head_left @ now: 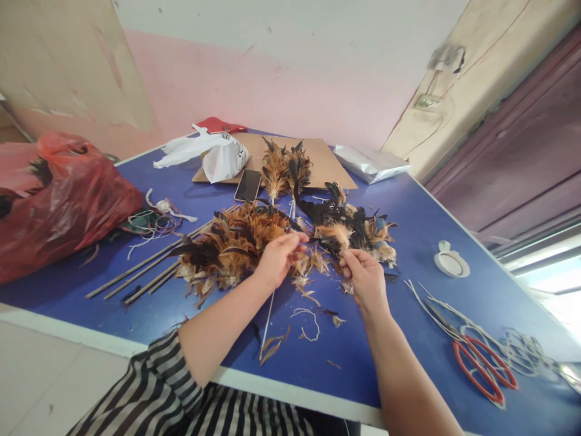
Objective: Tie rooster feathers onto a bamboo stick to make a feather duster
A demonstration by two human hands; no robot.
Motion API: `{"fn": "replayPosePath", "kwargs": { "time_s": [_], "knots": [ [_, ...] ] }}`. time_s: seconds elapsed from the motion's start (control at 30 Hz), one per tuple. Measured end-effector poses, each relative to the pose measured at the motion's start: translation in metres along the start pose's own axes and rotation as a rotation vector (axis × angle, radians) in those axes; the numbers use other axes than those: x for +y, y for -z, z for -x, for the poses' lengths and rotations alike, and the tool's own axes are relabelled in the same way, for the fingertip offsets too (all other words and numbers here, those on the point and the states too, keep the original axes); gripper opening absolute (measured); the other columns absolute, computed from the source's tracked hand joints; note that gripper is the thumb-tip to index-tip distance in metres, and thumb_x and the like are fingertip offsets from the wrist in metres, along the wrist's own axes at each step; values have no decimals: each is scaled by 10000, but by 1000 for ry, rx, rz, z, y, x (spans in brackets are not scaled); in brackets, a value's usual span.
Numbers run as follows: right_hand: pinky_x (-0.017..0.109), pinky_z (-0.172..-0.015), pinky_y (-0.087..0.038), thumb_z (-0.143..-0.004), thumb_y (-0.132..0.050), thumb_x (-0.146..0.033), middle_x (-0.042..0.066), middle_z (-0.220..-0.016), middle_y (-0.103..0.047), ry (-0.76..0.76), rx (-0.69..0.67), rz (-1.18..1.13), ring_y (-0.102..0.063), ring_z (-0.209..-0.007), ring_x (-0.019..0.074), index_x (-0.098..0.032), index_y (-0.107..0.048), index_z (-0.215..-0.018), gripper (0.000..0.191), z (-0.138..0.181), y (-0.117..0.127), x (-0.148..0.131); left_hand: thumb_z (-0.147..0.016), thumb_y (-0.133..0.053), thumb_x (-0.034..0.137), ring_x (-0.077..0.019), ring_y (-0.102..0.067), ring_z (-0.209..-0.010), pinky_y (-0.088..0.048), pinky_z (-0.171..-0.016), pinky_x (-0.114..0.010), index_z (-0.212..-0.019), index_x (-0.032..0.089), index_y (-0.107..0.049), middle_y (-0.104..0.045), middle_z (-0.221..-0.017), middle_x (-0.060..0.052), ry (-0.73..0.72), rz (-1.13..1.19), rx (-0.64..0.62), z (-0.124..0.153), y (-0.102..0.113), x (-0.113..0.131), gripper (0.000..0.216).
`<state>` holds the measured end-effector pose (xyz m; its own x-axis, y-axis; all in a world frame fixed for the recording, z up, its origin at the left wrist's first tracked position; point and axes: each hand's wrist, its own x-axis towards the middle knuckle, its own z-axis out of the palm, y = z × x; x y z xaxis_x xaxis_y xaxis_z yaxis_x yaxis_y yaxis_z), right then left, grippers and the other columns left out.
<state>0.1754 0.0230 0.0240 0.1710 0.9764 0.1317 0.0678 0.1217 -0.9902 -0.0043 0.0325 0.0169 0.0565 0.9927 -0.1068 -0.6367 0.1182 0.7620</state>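
My right hand [364,275] pinches a fluffy tan feather [336,232] by its base, with the tip fanning up and to the left. A short gap separates it from my left hand [284,255], whose thumb and fingertips are pressed together; whatever lies between them is too small to make out. Beside my left hand spreads a large heap of brown and orange feathers [236,239]. Behind my right hand lies a second pile of black and tan feathers [358,221]. Loose feathers [272,346] and a curl of white string [311,324] are scattered nearer me on the blue table [190,330].
Thin sticks [140,269] lie at left near a red plastic bag [68,206]. Two tied feather bunches [275,169] rest on cardboard [329,160] behind a phone [248,185]. On the right are red-handled scissors [483,366], cord [521,351] and a white tape roll [451,263].
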Motion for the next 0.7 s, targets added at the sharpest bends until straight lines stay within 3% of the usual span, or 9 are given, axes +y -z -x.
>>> {"fn": "replayPosePath", "kwargs": {
  "time_s": [0.1, 0.17, 0.27, 0.43, 0.7],
  "knots": [
    [225, -420, -296, -750, -579, -463, -11, -585, -543, 60, 31, 88, -388, -440, 89, -186, -591, -756, 277, 7, -8, 0, -629, -723, 318, -119, -573, -664, -398, -535, -206, -840, 142, -717, -678, -824, -79, 112, -258, -82, 15, -15, -17, 275],
    [232, -435, -318, -772, -555, -454, -5, -575, -549, 100, 24, 184, -409, -448, 102, -187, -599, -767, 271, 13, -15, -2, -649, -699, 358, -128, -569, -681, -392, -533, -209, -907, 165, -714, -677, -825, -68, 103, -309, -86, 22, -22, -24, 322],
    [242, -502, -378, -798, -535, -399, 12, -621, -600, 192, 1, 315, -498, -520, 131, -188, -628, -801, 231, 20, -24, -4, -673, -674, 377, -120, -558, -691, -395, -559, -209, -938, 188, -707, -671, -820, -45, 16, -263, -49, 27, -25, -26, 328],
    [257, -621, -430, -826, -490, -300, 32, -721, -653, 326, -60, 407, -577, -653, 163, -192, -639, -783, 189, 25, -32, -3, -645, -702, 355, -93, -511, -621, -369, -565, -211, -782, 155, -717, -645, -716, -23, -71, -219, -32, 23, -20, -26, 242],
    [273, -680, -432, -850, -462, -272, 42, -757, -636, 459, -103, 537, -575, -706, 167, -196, -627, -806, 187, 27, -32, -1, -608, -744, 326, -79, -495, -606, -351, -567, -215, -776, 149, -716, -631, -702, -18, -12, -68, -35, 20, -16, -29, 246]
  ]
}}
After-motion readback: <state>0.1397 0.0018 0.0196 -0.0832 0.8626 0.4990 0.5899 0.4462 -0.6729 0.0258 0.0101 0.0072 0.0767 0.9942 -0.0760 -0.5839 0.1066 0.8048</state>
